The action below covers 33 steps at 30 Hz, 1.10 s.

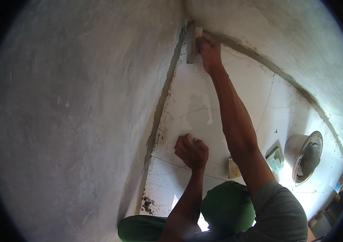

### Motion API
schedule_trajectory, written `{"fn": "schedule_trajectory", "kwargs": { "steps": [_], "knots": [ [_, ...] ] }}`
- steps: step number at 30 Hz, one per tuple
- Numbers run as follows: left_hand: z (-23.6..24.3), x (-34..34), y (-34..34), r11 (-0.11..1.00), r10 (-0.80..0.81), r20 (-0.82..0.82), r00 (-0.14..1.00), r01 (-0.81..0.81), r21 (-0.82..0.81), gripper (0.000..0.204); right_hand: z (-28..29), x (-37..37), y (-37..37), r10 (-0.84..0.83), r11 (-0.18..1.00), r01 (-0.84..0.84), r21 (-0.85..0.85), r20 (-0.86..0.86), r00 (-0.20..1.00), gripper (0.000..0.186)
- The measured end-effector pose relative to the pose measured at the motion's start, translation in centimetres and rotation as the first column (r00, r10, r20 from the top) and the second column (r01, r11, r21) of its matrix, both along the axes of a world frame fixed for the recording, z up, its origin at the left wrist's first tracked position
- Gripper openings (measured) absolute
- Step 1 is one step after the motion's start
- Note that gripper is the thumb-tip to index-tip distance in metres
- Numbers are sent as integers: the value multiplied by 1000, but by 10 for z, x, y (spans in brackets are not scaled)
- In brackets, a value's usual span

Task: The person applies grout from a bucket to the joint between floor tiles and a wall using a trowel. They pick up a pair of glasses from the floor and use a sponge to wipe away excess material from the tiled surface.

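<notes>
My right arm reaches to the far corner, where my right hand grips the pale handle of a plastering trowel. The trowel's flat blade stands on edge against the left wall, close to where the two walls meet. Closer to me, my left hand is closed in a fist and rests on the white tiled floor; nothing shows in its fingers, though the palm is hidden. A strip of grey mortar runs along the foot of the left wall.
Right of my arm, a mortar-smeared bucket lies tipped on the floor. Beside it is a small greenish tray-like object. A yellowish block is partly behind my forearm. Dark crumbs lie by the left wall; my green-clad knee is near.
</notes>
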<state>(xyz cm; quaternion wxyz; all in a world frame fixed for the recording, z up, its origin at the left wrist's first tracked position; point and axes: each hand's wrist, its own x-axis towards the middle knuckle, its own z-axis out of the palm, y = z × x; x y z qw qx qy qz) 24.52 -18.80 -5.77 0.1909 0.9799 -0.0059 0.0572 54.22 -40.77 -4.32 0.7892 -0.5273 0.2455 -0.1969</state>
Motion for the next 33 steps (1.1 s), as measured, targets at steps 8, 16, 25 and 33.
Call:
{"fn": "schedule_trajectory", "kwargs": {
  "steps": [8, 16, 25, 33],
  "knots": [
    [0, -3, -9, 1000, 10, -44, 999, -11, -27, 30, -29, 3, -15, -43, 963, -5, -269, -174, 984, 33],
    [-3, -3, -5, 1000, -5, -7, 1000, 5, -11, 32, -18, 25, -16, -71, 868, -41, -495, -205, 976, 36],
    [-5, -2, -2, 1000, 6, -9, 1000, -6, 12, 29, -7, -23, -29, 133, 949, -186, -254, -212, 968, 31],
    [1, -1, -8, 1000, -2, -27, 1000, 2, -4, 29, -35, 5, -32, 28, 920, -88, -383, -161, 987, 34]
  ]
}}
